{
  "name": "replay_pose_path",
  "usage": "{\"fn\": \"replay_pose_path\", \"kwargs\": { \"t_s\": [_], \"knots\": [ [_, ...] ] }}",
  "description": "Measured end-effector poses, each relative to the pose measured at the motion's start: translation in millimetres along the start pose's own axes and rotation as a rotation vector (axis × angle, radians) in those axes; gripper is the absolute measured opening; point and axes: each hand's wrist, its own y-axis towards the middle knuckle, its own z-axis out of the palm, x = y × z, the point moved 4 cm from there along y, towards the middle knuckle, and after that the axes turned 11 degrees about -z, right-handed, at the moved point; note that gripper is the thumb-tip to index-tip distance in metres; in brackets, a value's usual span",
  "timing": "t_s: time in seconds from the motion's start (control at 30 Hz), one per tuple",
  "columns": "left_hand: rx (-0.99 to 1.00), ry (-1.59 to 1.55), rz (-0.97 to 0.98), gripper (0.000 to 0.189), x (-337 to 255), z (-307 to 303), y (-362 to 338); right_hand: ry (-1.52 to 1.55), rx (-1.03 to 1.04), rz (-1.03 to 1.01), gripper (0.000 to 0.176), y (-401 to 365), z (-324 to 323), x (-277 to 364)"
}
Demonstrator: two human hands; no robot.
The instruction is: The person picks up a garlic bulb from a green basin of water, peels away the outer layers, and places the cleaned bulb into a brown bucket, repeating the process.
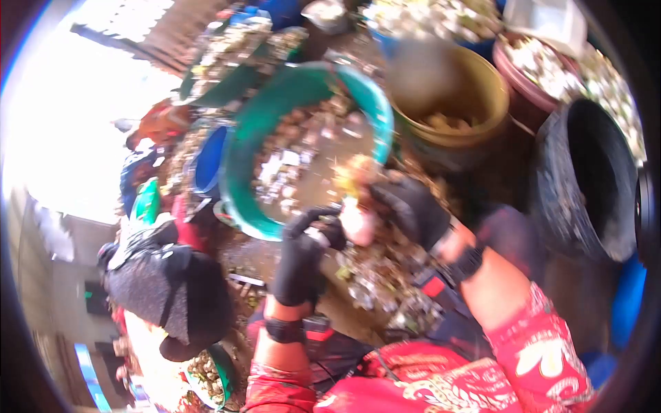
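Both my hands wear black gloves and meet over the rim of a large green basin. My right hand [413, 210] is closed on the yellowish, shaggy top of a pinkish-white, onion-like bulb [358, 221]. My left hand [303, 256] is at the bulb's left side with its fingers curled. A small pale spot shows among those fingers, too blurred to name. Beyond my hands, the green basin [235, 162] contains many pale and pinkish bulbs [289, 165]. Skins and trimmings [385, 279] lie in a heap below my hands.
A yellow bucket [499, 89], a pink tub [506, 69] of white bulbs and a black tub [561, 182] stand at right. More heaped containers line the back. A person in a dark cap [172, 292] sits close at left, near a blue basin [210, 162].
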Motion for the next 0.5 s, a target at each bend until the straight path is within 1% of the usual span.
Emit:
{"fn": "replay_pose_path", "kwargs": {
  "t_s": [0.03, 0.07, 0.1, 0.13, 0.17, 0.2, 0.23, 0.27, 0.3, 0.33, 0.4, 0.43, 0.47, 0.5],
  "knots": [
    [0.016, 0.057, 0.006, 0.03, -2, -2, -1, 0.34, -0.055, 0.4, 0.026, 3, 4, 1],
    [0.05, -0.124, 0.007, 0.03, 2, -6, 1, 0.586, -0.238, 0.491, 0.03, 9, 11, 6],
    [0.014, -0.184, -0.039, 0.029, 12, -15, 10, 0.142, -0.187, 0.221, 0.033, 12, 2, 20],
    [-0.022, -0.183, -0.046, 0.029, 17, -24, 14, 0.614, -0.317, 0.307, 0.03, 10, 4, 16],
    [-0.066, -0.178, -0.024, 0.031, 21, -34, 18, 0.713, -0.297, 0.394, 0.027, 11, -2, 14],
    [-0.104, -0.174, -0.013, 0.033, 28, -43, 20, 1.057, -0.403, 0.443, 0.028, 16, -5, 13],
    [-0.111, -0.177, -0.002, 0.033, 27, -44, 16, 0.866, -0.43, 0.395, 0.029, 11, -17, 6],
    [-0.161, -0.203, 0.024, 0.033, 23, -48, 14, 0.679, -0.457, 0.341, 0.031, 14, -25, 6],
    [-0.213, -0.226, 0.047, 0.034, 19, -53, 11, 1.174, -0.667, 0.537, 0.027, 11, -25, 5],
    [-0.223, -0.223, 0.047, 0.034, 19, -59, 10, 1.183, -0.662, 0.541, 0.027, 13, -21, 4],
    [-0.144, -0.258, 0.129, 0.033, 17, -59, 17, 0.376, 0.233, 0.703, 0.022, 4, -7, 3],
    [-0.177, -0.183, 0.127, 0.03, 7, -52, 14, 0.144, 0.385, 0.602, 0.017, -9, 0, -12],
    [-0.228, -0.155, 0.113, 0.032, 2, -47, 13, 0.296, 0.263, 0.677, 0.019, 7, 4, 26],
    [-0.225, -0.089, 0.129, 0.031, -3, -43, 11, 0.264, 0.227, 0.736, 0.02, -12, 8, -5]
  ]
}}
